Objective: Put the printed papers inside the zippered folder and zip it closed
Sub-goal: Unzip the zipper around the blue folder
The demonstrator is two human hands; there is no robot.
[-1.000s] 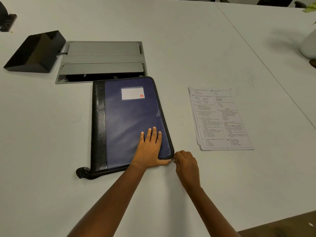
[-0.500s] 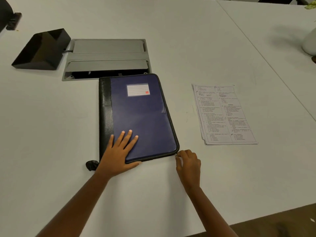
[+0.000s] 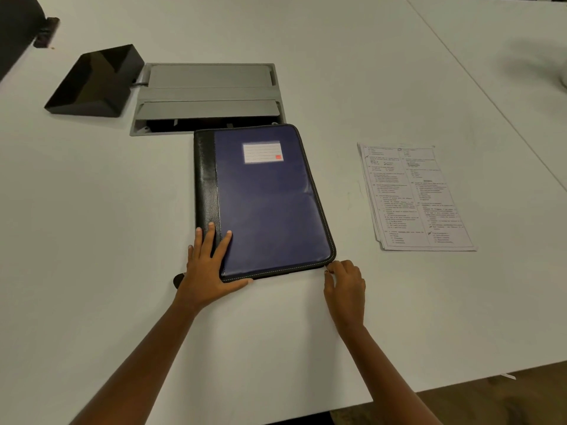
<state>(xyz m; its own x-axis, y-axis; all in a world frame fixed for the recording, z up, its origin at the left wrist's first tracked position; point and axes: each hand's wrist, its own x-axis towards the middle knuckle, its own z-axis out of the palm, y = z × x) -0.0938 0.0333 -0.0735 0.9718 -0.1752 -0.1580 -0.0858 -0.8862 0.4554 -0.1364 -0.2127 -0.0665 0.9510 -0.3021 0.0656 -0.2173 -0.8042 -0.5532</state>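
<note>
A blue zippered folder with a black spine and a white label lies flat and shut on the white table. My left hand presses flat on its near left corner, fingers spread. My right hand is at the near right corner, its fingertips pinched on the zipper pull. The printed papers lie in a stack on the table to the right of the folder, apart from it.
A grey cable hatch is set into the table just behind the folder. A black wedge-shaped box stands at its left. The table's near edge runs at the lower right.
My left hand has slid from the folder's near right corner to its near left corner. The right hand has stayed at the near right corner. The view has shifted slightly.
</note>
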